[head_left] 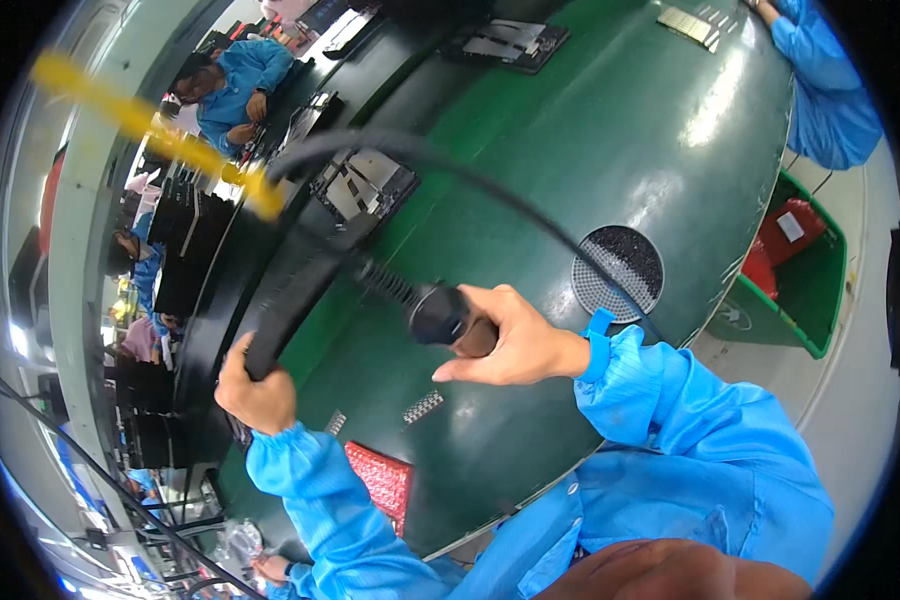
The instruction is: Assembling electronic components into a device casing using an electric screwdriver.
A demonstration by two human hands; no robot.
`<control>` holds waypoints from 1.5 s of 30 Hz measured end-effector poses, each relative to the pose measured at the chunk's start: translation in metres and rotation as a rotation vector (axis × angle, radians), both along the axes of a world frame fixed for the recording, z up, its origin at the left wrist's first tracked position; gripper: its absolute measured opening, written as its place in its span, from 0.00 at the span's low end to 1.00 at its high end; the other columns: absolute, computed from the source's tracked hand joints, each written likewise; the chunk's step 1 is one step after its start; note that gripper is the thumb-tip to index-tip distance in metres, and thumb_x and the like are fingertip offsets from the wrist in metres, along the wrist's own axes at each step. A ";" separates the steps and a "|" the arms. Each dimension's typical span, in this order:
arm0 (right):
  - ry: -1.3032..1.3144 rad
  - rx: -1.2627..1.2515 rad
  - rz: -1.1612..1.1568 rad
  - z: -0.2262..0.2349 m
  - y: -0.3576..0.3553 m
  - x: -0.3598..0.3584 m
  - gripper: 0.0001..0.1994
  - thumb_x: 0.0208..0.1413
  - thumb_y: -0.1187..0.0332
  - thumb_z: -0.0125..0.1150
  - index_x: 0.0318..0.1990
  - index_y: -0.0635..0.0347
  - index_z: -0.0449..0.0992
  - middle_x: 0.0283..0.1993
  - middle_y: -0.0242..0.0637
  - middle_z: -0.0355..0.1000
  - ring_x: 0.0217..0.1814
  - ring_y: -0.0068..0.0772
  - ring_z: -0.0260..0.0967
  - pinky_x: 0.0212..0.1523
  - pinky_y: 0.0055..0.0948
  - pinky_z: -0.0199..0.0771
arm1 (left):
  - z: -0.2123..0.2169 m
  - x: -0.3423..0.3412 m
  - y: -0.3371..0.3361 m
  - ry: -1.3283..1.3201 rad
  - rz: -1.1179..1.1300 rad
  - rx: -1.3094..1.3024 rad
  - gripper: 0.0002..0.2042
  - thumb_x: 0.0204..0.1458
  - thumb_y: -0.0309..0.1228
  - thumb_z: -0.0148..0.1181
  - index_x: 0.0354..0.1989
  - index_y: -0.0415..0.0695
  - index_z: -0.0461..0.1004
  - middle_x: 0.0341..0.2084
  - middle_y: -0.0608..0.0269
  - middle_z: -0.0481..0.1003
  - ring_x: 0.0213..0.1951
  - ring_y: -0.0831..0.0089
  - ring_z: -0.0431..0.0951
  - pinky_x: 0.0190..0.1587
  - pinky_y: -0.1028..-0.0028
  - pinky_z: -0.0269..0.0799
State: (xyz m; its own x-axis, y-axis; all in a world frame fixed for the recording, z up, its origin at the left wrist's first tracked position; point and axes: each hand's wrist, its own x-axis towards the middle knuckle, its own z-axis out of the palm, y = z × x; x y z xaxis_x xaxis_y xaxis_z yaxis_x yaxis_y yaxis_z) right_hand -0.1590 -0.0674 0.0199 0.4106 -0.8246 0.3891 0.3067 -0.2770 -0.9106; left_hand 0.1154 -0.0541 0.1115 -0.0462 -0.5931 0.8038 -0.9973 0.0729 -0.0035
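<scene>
My right hand [510,340] is closed around the black handle of a corded hand tool [440,312], held above a green worktable [590,130]. The tool's ribbed neck points left toward a dark flat part [295,290] at the table's left edge. My left hand [255,390] grips the lower end of that dark part. A thick black cable [450,170] arcs from the tool up and over the table. Both arms wear blue sleeves.
A round perforated grille [620,270] is set in the table at right. A red padded piece [382,480] and a small metal strip [422,406] lie near me. Black trays [365,185] sit further back. Other people in blue work nearby. A green bin [800,270] stands at right.
</scene>
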 end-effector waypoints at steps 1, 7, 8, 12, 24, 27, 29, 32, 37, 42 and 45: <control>-0.026 0.016 -0.023 0.003 0.001 -0.001 0.18 0.36 0.70 0.74 0.32 0.64 0.69 0.22 0.35 0.70 0.22 0.18 0.62 0.24 0.22 0.63 | -0.004 -0.012 0.011 -0.021 -0.052 -0.020 0.14 0.31 0.19 0.56 0.30 0.43 0.78 0.24 0.53 0.77 0.27 0.58 0.78 0.33 0.67 0.72; -0.170 0.141 -0.143 0.023 0.001 -0.036 0.16 0.38 0.73 0.74 0.33 0.63 0.72 0.19 0.25 0.68 0.20 0.11 0.61 0.20 0.16 0.60 | -0.042 -0.072 0.051 -0.162 -0.310 0.018 0.18 0.28 0.28 0.64 0.34 0.38 0.76 0.27 0.55 0.77 0.32 0.60 0.78 0.35 0.66 0.69; -0.122 0.164 -0.215 0.025 0.000 -0.043 0.17 0.39 0.75 0.73 0.37 0.63 0.72 0.19 0.25 0.68 0.18 0.12 0.63 0.19 0.16 0.61 | -0.048 -0.083 0.060 -0.138 -0.308 0.080 0.19 0.27 0.25 0.61 0.35 0.38 0.76 0.29 0.53 0.77 0.34 0.59 0.79 0.38 0.65 0.69; -0.107 0.080 -0.353 0.025 -0.020 -0.073 0.18 0.40 0.75 0.72 0.39 0.64 0.71 0.20 0.28 0.69 0.16 0.16 0.65 0.17 0.18 0.63 | -0.069 -0.117 0.096 -0.073 -0.364 0.369 0.22 0.25 0.24 0.60 0.37 0.36 0.76 0.37 0.52 0.77 0.43 0.57 0.77 0.47 0.62 0.65; -0.158 0.018 -0.539 0.017 -0.025 -0.126 0.19 0.40 0.81 0.65 0.41 0.67 0.64 0.19 0.37 0.67 0.15 0.27 0.65 0.16 0.23 0.64 | -0.129 -0.171 0.144 0.102 -0.511 0.650 0.35 0.28 0.48 0.72 0.47 0.40 0.72 0.56 0.47 0.64 0.61 0.44 0.58 0.60 0.42 0.42; -0.200 0.016 -0.506 0.006 -0.027 -0.116 0.19 0.40 0.82 0.65 0.40 0.66 0.64 0.19 0.37 0.67 0.15 0.28 0.66 0.17 0.23 0.65 | -0.114 -0.186 0.127 0.060 -0.429 0.855 0.40 0.29 0.51 0.70 0.52 0.39 0.68 0.59 0.46 0.60 0.63 0.44 0.54 0.60 0.40 0.40; -0.179 0.015 -0.536 0.004 -0.028 -0.113 0.19 0.40 0.83 0.65 0.41 0.67 0.64 0.19 0.37 0.67 0.16 0.28 0.66 0.17 0.23 0.66 | -0.108 -0.197 0.118 0.028 -0.418 0.904 0.43 0.28 0.52 0.69 0.55 0.38 0.66 0.62 0.46 0.56 0.64 0.45 0.51 0.59 0.38 0.40; -0.200 0.039 -0.513 0.006 -0.026 -0.109 0.20 0.39 0.84 0.65 0.41 0.67 0.64 0.19 0.37 0.68 0.16 0.27 0.67 0.18 0.23 0.67 | -0.111 -0.214 0.106 0.075 -0.456 0.911 0.39 0.30 0.46 0.70 0.51 0.34 0.68 0.60 0.48 0.59 0.63 0.46 0.54 0.57 0.37 0.45; -0.132 0.030 -0.507 0.005 -0.026 -0.111 0.20 0.39 0.84 0.66 0.41 0.67 0.65 0.21 0.36 0.68 0.17 0.25 0.67 0.19 0.22 0.67 | -0.120 -0.220 0.094 0.107 -0.577 0.855 0.32 0.30 0.36 0.71 0.46 0.33 0.71 0.56 0.53 0.63 0.62 0.49 0.56 0.54 0.39 0.52; -0.158 0.012 -0.491 0.000 -0.030 -0.111 0.20 0.38 0.84 0.66 0.41 0.67 0.66 0.22 0.34 0.69 0.19 0.23 0.67 0.19 0.21 0.67 | -0.125 -0.220 0.086 0.131 -0.676 0.837 0.29 0.31 0.33 0.70 0.46 0.33 0.71 0.56 0.52 0.62 0.62 0.48 0.56 0.57 0.40 0.51; -0.123 0.050 -0.512 -0.013 -0.046 -0.105 0.20 0.38 0.84 0.67 0.41 0.67 0.67 0.22 0.34 0.69 0.19 0.22 0.67 0.20 0.20 0.67 | -0.127 -0.219 0.084 0.182 -0.672 0.841 0.29 0.32 0.33 0.69 0.46 0.33 0.71 0.57 0.50 0.62 0.62 0.48 0.56 0.58 0.41 0.49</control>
